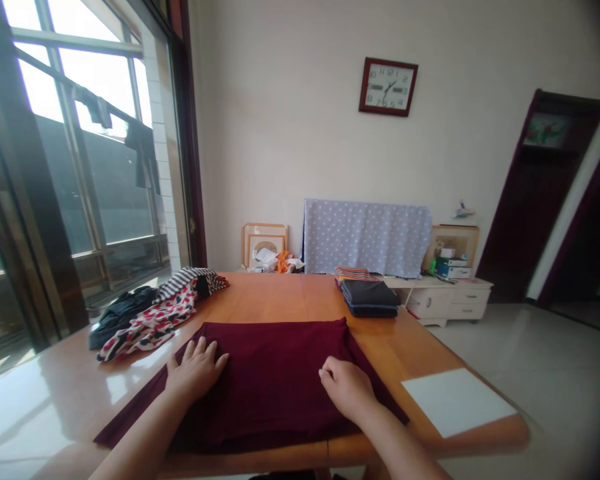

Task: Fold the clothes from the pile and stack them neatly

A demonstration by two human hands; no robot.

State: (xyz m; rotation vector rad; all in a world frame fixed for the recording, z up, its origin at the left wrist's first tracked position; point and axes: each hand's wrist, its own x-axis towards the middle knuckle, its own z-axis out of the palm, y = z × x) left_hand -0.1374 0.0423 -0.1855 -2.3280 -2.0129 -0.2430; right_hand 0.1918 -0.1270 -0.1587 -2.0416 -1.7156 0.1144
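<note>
The dark red garment (265,387) lies flat on the wooden counter (285,300), at the counter's near edge, directly in front of the person, with one folded edge running along its right side. The left grip (197,368) rests on the garment's upper left area, palm down with the fingers spread; it is released and presses on the cloth without gathering it. The right grip (347,390) rests on the garment's right side at the folded edge, with the fingers lightly curled. Whether it is pinching the cloth cannot be determined from this view. To the left of the garment, and just beyond it, are three loosely piled items: a red-and-white patterned cloth (150,327), a black garment (123,317) beside it, and a black-and-white striped cloth (190,283) at the far end of the pile. Beyond the garment and to the right sits a neat stack of folded dark clothes (369,299), with a striped folded cloth (351,275) just behind it. A white sheet (455,401) lies flat to the right of the garment, near the counter's corner, apart from the right grip.
</note>
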